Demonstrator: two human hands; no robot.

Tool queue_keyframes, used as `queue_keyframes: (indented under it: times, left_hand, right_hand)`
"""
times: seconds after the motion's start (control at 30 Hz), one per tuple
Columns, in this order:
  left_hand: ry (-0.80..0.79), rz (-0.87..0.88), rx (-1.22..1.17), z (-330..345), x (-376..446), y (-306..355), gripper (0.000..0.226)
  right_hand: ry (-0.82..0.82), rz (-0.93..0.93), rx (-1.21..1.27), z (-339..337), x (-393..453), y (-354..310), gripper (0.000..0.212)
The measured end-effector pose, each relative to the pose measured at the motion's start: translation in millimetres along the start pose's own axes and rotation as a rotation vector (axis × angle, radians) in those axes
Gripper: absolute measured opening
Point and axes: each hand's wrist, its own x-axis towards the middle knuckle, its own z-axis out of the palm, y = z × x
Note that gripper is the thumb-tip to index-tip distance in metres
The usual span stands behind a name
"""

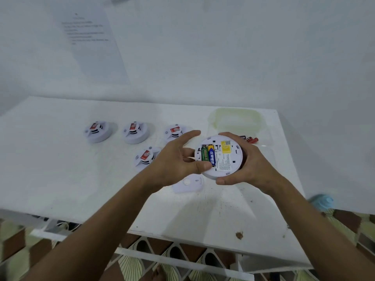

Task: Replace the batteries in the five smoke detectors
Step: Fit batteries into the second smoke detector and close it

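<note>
In the head view, a round white smoke detector (221,157) is held above the white table (81,179), turned back-side up, with its battery bay uncovered. It is gripped by the right hand (249,161), whose fingers are curled over the far rim while the thumb is hooked under the near rim. Two cells are seen side by side in the bay: a green battery (204,152) and a blue-and-yellow battery (211,155). The left hand (178,159) is held with fingers spread and relaxed, its thumb pressed against the lower end of the blue-and-yellow battery at the detector's edge.

A white backplate (189,183) is laid flat on the table just below the hands. Four other smoke detectors (98,131) are set face up to the left, three in a row and one nearer. Loose red batteries (251,140) are seen beyond the right hand, beside a clear plastic container (237,118). A printed sheet (89,43) is fixed to the wall.
</note>
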Motion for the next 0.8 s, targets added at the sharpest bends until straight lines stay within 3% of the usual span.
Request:
queue_keyframes:
  times: [0.13, 0.37, 0.4, 0.47, 0.57, 0.63, 0.8]
  left_hand:
    - [0.072, -0.048, -0.116, -2, -1, -6, 0.077]
    - [0.049, -0.1, -0.158, -3, 2, -19, 0.063]
    - [0.073, -0.107, -0.09, -4, 2, -23, 0.063]
    - [0.094, -0.116, 0.286, -8, 3, -38, 0.071]
    - [-0.045, -0.181, 0.757, -7, 4, -62, 0.09]
    - [-0.122, -0.232, 0.834, -3, 7, -71, 0.09]
    - [-0.115, -0.244, 0.748, -3, 16, -81, 0.05]
  right_hand:
    - [-0.013, 0.0, -0.029, 7, 6, 1, 0.097]
    - [-0.004, 0.035, -0.051, 1, -5, 6, 0.096]
    - [0.007, 0.039, -0.057, -3, -8, 6, 0.096]
    - [0.018, 0.046, -0.051, -12, -13, 6, 0.096]
    - [0.012, 0.062, -0.07, -25, -19, 7, 0.098]
    - [0.01, 0.08, -0.086, -29, -21, 9, 0.099]
    - [-0.012, 0.094, -0.104, -26, -21, 9, 0.104]
